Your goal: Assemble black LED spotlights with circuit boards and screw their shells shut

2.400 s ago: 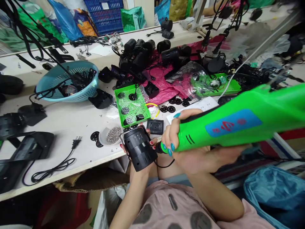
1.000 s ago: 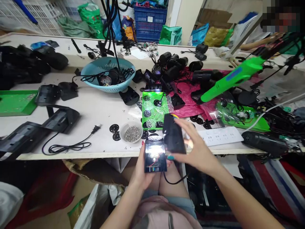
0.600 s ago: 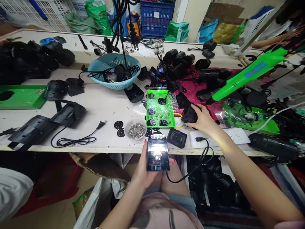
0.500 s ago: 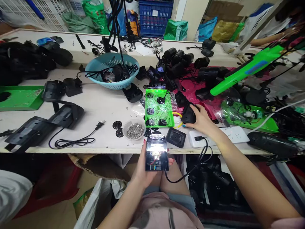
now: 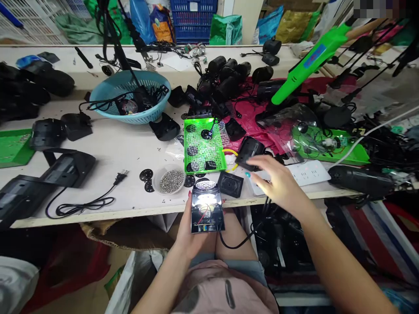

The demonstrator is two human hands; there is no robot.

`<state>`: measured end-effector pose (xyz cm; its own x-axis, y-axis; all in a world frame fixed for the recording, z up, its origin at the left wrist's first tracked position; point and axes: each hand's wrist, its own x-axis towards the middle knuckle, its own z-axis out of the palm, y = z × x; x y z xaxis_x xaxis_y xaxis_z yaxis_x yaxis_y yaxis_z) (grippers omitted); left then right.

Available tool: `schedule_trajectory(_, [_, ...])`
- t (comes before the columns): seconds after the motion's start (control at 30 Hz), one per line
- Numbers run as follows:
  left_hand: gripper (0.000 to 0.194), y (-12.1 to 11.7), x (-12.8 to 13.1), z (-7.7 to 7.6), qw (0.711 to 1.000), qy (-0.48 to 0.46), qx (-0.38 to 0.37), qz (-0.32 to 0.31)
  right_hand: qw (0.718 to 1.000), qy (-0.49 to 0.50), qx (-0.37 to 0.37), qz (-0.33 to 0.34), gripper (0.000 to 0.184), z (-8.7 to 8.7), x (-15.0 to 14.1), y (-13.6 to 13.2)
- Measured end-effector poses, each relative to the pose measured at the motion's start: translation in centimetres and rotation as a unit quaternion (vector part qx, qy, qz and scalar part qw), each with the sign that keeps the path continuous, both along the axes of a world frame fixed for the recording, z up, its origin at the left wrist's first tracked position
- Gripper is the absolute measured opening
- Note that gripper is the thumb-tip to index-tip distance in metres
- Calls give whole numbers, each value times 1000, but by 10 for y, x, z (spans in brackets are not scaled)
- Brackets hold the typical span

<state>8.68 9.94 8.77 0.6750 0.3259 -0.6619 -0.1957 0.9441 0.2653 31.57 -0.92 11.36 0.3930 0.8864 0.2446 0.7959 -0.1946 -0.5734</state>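
Bench edge (image 5: 127, 213) runs across just ahead of the lap. Near it, from left: cable (image 5: 85, 207), bowl (image 5: 157, 192) of small metal bits, block (image 5: 231, 184), power strip (image 5: 312, 172). Widest gap: between cable and bowl. Right of the bowl, tighter: green tray (image 5: 186, 150) just behind, cover (image 5: 250, 150) beyond the block.

Surface white, scattered with black discs and specks. Blue basket (image 5: 153, 112) back left; pink sheet (image 5: 244, 117) under dark parts back right; green driver (image 5: 294, 78) hanging tilted above. Blue crate (image 5: 194, 22) behind the bench.

Left hand (image 5: 190, 233) wrapped round the housing (image 5: 207, 216): open side up, lit, wires showing, held over the lap at the edge. Right hand (image 5: 281, 185) empty, thumb and fingers parted, fingertips at the cover's near side; contact unclear.
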Motion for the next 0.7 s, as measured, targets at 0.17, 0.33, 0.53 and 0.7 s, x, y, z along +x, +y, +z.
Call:
schedule_trajectory(0.17, [50,-3,4,3,999,7,18,-29,986,158,33,39,12,9,-64,-14])
schedule_trajectory(0.33, [42,-10,6,9,1000,19,24,2,983,167,66,37,11,-2,-93,-19])
schedule_trajectory(0.53, [26,-16,3,8,999,33,31,17,992,95,71,33,13,-7,-102,-27])
schedule_trajectory(0.7, [31,-21,5,7,997,66,35,9,996,-30,77,38,15,-9,-103,-30])
